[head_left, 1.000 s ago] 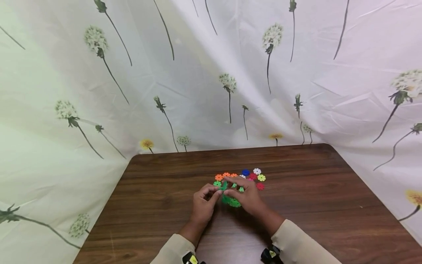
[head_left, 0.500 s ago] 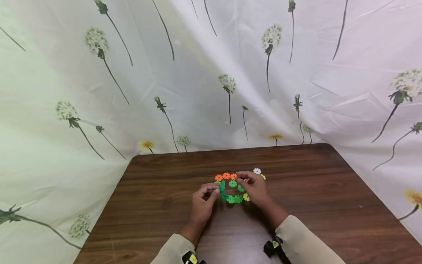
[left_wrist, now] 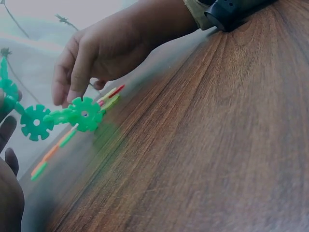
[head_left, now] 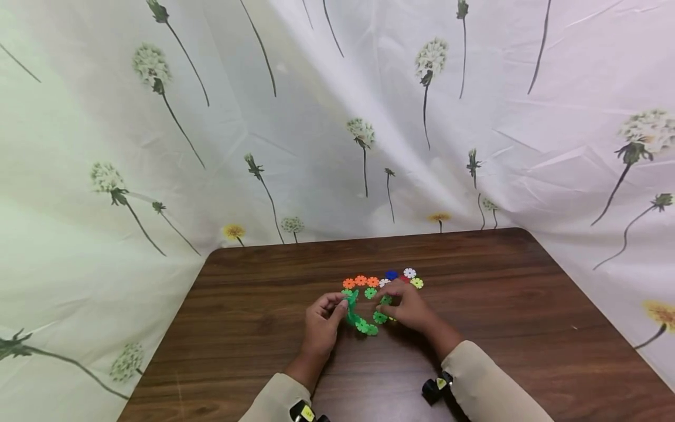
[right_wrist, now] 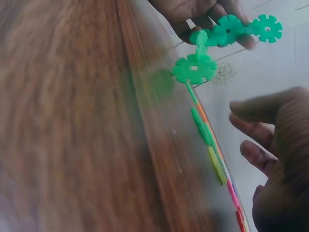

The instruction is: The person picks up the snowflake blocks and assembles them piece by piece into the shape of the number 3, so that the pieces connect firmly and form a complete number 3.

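Observation:
My left hand [head_left: 321, 323] pinches one end of a chain of green notched flower discs [head_left: 361, 325]. The linked discs [right_wrist: 194, 69] hang above the table, set at angles to one another. My right hand [head_left: 415, 309] hovers just right of the chain, over loose green discs [head_left: 379, 317]. In the right wrist view, the right hand [right_wrist: 285, 145] has thumb and fingers apart, with nothing between them. Part of the chain's held end is covered by left fingers [left_wrist: 7, 130] in the left wrist view.
Loose orange discs [head_left: 361, 281], a blue disc [head_left: 391, 274], a white disc [head_left: 410, 273] and a yellow disc [head_left: 417, 283] lie flat behind the hands. The brown wooden table [head_left: 253, 305] meets a flower-printed cloth [head_left: 316, 176] at its back edge.
My right hand has left the chain, moved right over the loose discs, then come slightly nearer. The left hand keeps its pinch, and the chain's free end has shifted a little.

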Action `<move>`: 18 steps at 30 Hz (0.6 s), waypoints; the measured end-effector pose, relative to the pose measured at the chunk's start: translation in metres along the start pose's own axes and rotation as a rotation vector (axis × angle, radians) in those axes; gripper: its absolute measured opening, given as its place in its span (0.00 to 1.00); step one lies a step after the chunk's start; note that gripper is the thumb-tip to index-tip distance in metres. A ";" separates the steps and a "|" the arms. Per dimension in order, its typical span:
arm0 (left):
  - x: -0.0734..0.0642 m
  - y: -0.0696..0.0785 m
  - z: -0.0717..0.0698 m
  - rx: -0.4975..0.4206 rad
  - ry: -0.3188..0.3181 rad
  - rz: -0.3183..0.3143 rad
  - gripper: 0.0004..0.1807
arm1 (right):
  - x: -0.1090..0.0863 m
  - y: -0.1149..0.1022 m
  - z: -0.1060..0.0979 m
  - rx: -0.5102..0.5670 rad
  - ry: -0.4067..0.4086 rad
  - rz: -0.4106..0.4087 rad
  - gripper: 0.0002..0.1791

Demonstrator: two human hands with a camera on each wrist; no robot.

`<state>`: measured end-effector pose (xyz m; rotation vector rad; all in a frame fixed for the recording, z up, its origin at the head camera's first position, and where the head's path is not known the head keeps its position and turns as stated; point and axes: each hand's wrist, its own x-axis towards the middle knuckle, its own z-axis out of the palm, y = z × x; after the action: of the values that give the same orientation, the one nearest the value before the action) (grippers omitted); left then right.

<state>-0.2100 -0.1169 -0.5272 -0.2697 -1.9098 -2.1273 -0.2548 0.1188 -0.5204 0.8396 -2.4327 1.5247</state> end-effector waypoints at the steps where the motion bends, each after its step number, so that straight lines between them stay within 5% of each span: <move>1: 0.000 0.000 0.000 0.004 0.000 0.002 0.08 | 0.000 0.001 -0.001 -0.023 -0.024 -0.022 0.10; 8: 0.000 0.001 0.000 0.046 -0.013 0.046 0.10 | -0.001 0.009 -0.004 -0.107 -0.118 -0.118 0.14; 18: -0.001 0.009 -0.002 0.044 -0.021 -0.012 0.14 | -0.002 0.009 -0.004 -0.194 -0.171 -0.052 0.13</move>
<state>-0.2060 -0.1197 -0.5195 -0.2734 -1.9720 -2.0950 -0.2588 0.1261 -0.5257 1.0215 -2.6017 1.2208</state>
